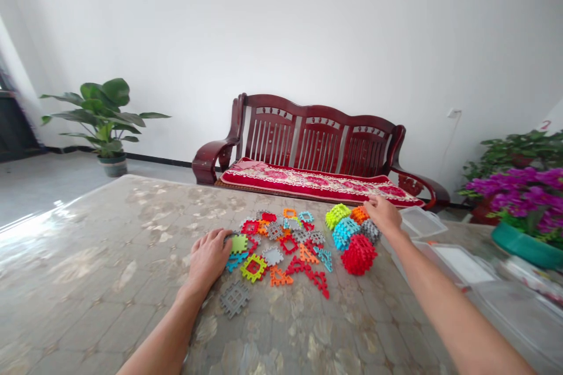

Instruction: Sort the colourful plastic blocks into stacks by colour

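Observation:
My left hand [210,259] lies on the table at the left edge of a loose spread of plastic interlocking pieces, fingers stretched out. Its fingertips are beside a light green square piece [238,244]. A grey lattice piece [235,299] lies nearer to me. My right hand [383,214] is just right of an orange stack [359,214], its fingers pinched together; what they hold, if anything, is hidden. Around that stack stand a lime green stack [338,217], a light blue stack [346,233], a grey stack [370,231] and a red stack [359,255].
Clear plastic boxes [460,262] and a lid [422,221] sit right of the stacks, partly behind my right forearm. A green planter [525,244] with purple flowers stands at the far right. Beyond the patterned table [145,281] is a wooden bench [314,135].

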Action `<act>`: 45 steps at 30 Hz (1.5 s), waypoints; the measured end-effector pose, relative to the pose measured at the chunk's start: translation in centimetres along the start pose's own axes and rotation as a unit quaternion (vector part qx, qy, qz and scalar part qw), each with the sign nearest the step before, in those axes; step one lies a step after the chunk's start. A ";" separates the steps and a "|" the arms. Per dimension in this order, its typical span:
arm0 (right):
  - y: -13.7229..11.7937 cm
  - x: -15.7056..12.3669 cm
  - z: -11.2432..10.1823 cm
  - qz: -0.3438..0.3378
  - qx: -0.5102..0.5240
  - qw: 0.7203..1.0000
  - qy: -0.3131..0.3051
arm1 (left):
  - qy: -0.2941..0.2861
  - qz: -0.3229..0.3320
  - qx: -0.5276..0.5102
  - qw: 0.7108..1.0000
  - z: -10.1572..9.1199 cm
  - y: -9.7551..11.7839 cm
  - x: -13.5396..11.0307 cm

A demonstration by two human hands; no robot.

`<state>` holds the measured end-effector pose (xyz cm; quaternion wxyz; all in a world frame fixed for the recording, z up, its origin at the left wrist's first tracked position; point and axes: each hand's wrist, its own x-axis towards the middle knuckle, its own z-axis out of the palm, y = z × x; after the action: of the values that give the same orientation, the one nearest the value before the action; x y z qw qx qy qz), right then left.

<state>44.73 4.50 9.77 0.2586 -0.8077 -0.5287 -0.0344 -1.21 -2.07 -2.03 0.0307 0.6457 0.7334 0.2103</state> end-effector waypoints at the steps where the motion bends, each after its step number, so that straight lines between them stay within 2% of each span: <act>1: -0.8 -0.5 0.0 -0.026 0.028 0.999 0.008 | 0.000 0.000 -0.002 1.000 0.0 0.0 0.0; 4: -3.8 -2.7 0.3 -0.118 0.108 0.987 -0.002 | -0.001 0.000 -0.002 1.000 -0.1 0.1 -0.1; 8: -8.1 -7.2 1.9 -0.241 0.133 0.959 -0.073 | -0.002 0.000 -0.004 1.000 -0.3 0.2 -0.1; 13: -11.5 -12.3 5.4 -0.309 0.099 0.924 -0.200 | -0.007 0.000 -0.008 1.000 -0.5 0.4 -0.2; 16: -12.2 -13.8 7.5 -0.327 0.065 0.912 -0.237 | -0.004 -0.004 -0.010 1.000 -0.6 0.4 -0.2; 20: -12.5 -14.4 8.8 -0.344 0.018 0.911 -0.227 | -0.002 -0.010 -0.011 1.000 -0.4 0.3 -0.2; 25: -12.5 -14.4 8.8 -0.341 -0.052 0.917 -0.199 | 0.000 -0.008 -0.012 1.000 -0.3 0.3 -0.2; 30: -12.9 -14.3 9.1 -0.358 -0.031 0.914 -0.189 | 0.001 -0.008 -0.012 1.000 -0.4 0.4 -0.2; 33: -13.5 -14.3 9.4 -0.363 -0.036 0.910 -0.198 | 0.001 -0.006 -0.014 1.000 -0.4 0.4 -0.2; 39: -15.1 -14.2 8.8 -0.354 -0.120 0.897 -0.235 | 0.002 -0.008 -0.013 1.000 -0.2 0.2 -0.2; 45: -15.6 -14.3 8.6 -0.363 -0.148 0.887 -0.244 | -0.008 -0.010 -0.014 1.000 -0.4 0.4 -0.2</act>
<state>22.94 1.23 3.57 -0.0318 -0.5712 -0.8201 -0.0061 -0.96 -2.38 -1.58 0.0478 0.6394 0.7367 0.2151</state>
